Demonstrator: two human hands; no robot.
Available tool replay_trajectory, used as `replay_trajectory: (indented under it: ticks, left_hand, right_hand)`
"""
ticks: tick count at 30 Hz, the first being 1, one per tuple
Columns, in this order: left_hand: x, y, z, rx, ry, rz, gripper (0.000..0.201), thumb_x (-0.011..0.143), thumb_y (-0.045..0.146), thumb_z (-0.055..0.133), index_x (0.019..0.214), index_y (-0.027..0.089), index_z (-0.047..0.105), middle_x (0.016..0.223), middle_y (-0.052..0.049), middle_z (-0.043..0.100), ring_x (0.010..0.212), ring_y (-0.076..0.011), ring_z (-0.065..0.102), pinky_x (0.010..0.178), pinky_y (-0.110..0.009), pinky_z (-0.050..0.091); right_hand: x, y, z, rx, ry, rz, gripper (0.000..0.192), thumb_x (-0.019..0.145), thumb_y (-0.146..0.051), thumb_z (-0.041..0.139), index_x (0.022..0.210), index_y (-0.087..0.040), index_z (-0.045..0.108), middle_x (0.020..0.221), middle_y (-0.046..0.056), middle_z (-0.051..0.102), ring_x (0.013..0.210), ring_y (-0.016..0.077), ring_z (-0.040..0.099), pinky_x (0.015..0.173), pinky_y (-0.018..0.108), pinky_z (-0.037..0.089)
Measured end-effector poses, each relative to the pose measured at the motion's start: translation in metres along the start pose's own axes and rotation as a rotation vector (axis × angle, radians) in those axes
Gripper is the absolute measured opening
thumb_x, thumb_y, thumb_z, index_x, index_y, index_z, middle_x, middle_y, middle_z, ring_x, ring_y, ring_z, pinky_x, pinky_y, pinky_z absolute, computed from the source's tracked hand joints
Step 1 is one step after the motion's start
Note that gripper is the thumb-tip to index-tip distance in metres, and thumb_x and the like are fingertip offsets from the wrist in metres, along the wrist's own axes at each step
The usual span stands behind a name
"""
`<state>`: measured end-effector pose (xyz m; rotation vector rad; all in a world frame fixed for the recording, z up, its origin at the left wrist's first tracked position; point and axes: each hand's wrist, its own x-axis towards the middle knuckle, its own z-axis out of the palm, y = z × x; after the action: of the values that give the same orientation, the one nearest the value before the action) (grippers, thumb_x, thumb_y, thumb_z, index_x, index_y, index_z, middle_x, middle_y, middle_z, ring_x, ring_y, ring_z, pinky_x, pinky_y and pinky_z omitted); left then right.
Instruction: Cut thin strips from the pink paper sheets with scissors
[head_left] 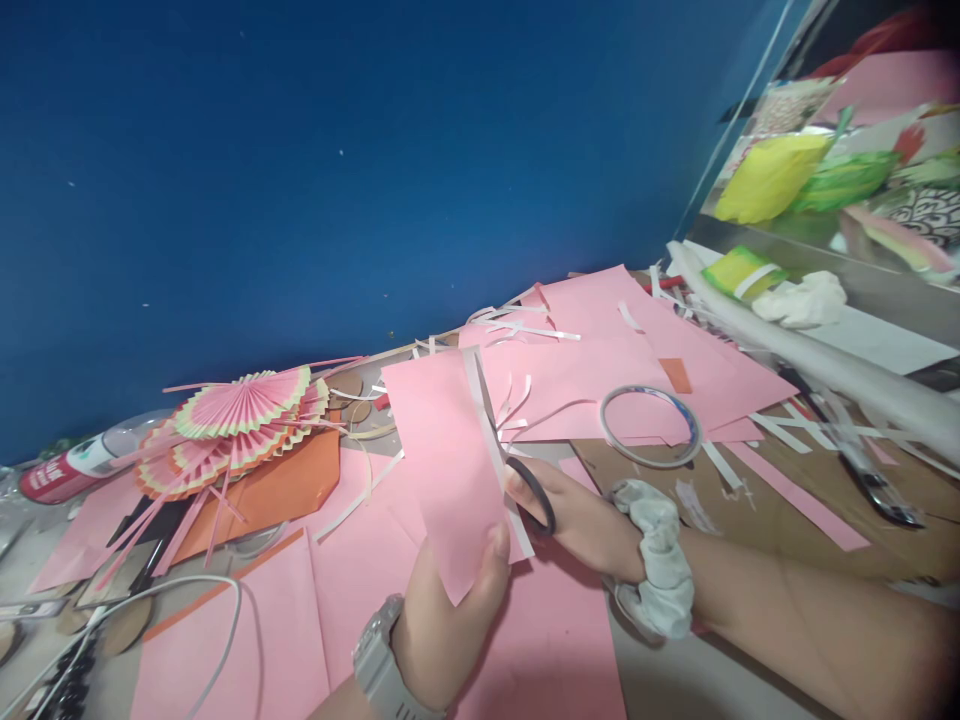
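My left hand, with a grey watch on its wrist, pinches the lower end of a pink sheet of paper between thumb and fingers. A white strip runs along that sheet's right edge. My right hand, a pale scrunchie around its wrist, grips scissors by their black handle. The scissors' blades lie along the white strip and are mostly hidden behind the paper. More pink sheets lie beneath both hands.
Pink-and-cream folded paper fans and a bottle with a red label are at left. A roll of tape rests on pink paper at right, near a white tube and a cutter. A blue wall stands behind.
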<state>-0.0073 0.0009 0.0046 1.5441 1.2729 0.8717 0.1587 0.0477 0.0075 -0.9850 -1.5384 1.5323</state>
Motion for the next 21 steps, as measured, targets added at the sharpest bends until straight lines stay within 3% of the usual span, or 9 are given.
replay_trajectory:
  ticks: [4, 10, 21]
  left_hand:
    - [0.0003, -0.0011, -0.0003, -0.002, 0.000, 0.011, 0.040, 0.102, 0.040, 0.051, 0.134, 0.019, 0.065, 0.138, -0.012, 0.069, 0.133, -0.0228, 0.061, 0.112, -0.033, 0.050]
    - [-0.0005, 0.0004, -0.0005, -0.023, -0.010, 0.005, 0.039, 0.102, 0.038, 0.052, 0.134, 0.020, 0.064, 0.128, -0.009, 0.075, 0.120, -0.0175, 0.069, 0.107, -0.027, 0.052]
    - [-0.0020, 0.0001, -0.0006, -0.003, -0.008, -0.032, 0.039, 0.101, 0.039, 0.052, 0.130, 0.017, 0.065, 0.127, -0.011, 0.075, 0.118, -0.0192, 0.070, 0.106, -0.030, 0.054]
  right_hand:
    - [-0.0004, -0.0019, 0.0004, -0.026, 0.022, -0.006, 0.054, 0.096, -0.070, 0.045, 0.068, -0.025, 0.033, 0.066, -0.006, 0.033, 0.060, 0.0169, 0.029, 0.058, 0.031, 0.032]
    - [-0.0014, -0.0018, -0.0008, -0.056, 0.017, -0.002, 0.053, 0.097, -0.070, 0.043, 0.070, -0.025, 0.034, 0.067, -0.005, 0.035, 0.063, 0.0171, 0.032, 0.060, 0.032, 0.035]
    - [-0.0010, -0.0033, -0.0002, -0.038, 0.009, 0.010, 0.053, 0.097, -0.070, 0.043, 0.071, -0.025, 0.032, 0.068, -0.005, 0.034, 0.064, 0.0171, 0.030, 0.060, 0.031, 0.033]
